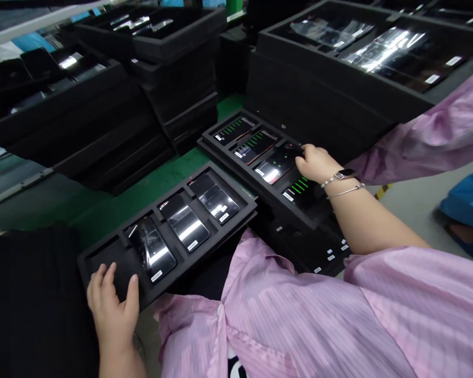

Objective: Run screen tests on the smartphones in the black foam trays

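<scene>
My left hand [112, 302] is spread open over the left end of a black foam tray [236, 207]. Beneath it lies a vacant slot, and the fingers hold nothing. Beside the hand a dark smartphone [153, 249] rests in its slot. Two more smartphones, a middle one [185, 223] and a far one [214, 198], lie along the same tray. My right hand [319, 164] has its fingers curled at the upper end of a smartphone [275, 164] in a second black tray [208, 137]. That phone's screen shows small green marks; neighbouring screens show green bars.
Tall stacks of black trays stand at the left [114, 121], centre back [185, 100] and right [307, 89], their tops holding glossy phones. A green bench surface [142, 202] runs under the trays. Another person's blue shoe cover [467, 202] shows at the right.
</scene>
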{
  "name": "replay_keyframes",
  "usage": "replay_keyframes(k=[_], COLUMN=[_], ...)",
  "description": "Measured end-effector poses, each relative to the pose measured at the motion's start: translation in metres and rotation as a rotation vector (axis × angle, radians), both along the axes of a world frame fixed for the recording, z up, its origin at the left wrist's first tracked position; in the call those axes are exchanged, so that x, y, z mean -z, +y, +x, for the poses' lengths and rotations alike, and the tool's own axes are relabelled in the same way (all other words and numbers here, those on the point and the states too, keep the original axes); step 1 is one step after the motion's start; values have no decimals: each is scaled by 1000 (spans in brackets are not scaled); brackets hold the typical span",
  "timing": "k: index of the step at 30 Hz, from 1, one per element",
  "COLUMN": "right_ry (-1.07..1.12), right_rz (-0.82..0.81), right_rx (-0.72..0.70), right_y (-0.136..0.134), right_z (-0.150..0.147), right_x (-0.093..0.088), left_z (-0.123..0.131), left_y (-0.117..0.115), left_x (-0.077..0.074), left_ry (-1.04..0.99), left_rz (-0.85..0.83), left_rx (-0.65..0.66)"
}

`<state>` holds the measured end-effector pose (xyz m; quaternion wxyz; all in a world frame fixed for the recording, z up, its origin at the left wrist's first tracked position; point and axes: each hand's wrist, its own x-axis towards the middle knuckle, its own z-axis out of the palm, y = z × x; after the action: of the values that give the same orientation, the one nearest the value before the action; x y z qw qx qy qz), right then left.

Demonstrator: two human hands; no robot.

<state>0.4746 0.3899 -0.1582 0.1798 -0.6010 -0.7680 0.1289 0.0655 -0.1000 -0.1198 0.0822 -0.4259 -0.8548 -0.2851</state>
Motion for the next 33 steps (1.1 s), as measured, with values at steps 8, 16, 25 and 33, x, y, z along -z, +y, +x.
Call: replay_keyframes(k=[8, 16, 25, 33], right_ry=[-6, 123, 127, 347], right_rz=[-14, 39, 283, 296], right_rx=[24, 155, -49, -482], right_y=[0, -21, -71, -134], right_z=[-7, -19, -17, -63], right_x=[-1, -26, -98, -71], left_z=[2, 2, 3, 9], left_y=[2, -1, -4, -4], left_x=[-1, 3, 8, 5], left_ry=[-2, 9, 110, 35], left_rz=[34, 77, 146, 129], left_rx=[-11, -22, -3, -7])
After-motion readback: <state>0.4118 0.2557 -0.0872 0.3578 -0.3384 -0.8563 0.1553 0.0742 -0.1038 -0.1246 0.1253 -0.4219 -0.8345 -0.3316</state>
